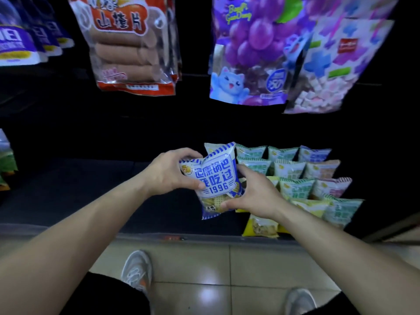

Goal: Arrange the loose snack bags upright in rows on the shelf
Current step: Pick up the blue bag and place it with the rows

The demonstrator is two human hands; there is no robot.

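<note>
Single head-worn wide-angle camera, looking forward and steeply down at close range onto the dark low shelf board (91, 189). Upper frame reaches the hanging purple grape-print plastic pouch (250, 53); lower frame takes in the glossy beige floor tiles (193, 264) and a grey sneaker (136, 271).

bare forearms, dark shorts (109, 294), grey sneakers (136, 271).

Dark, dim shelf unit (68, 189) above glossy beige floor tiles (204, 264) with a pale light glare (208, 294)
</note>
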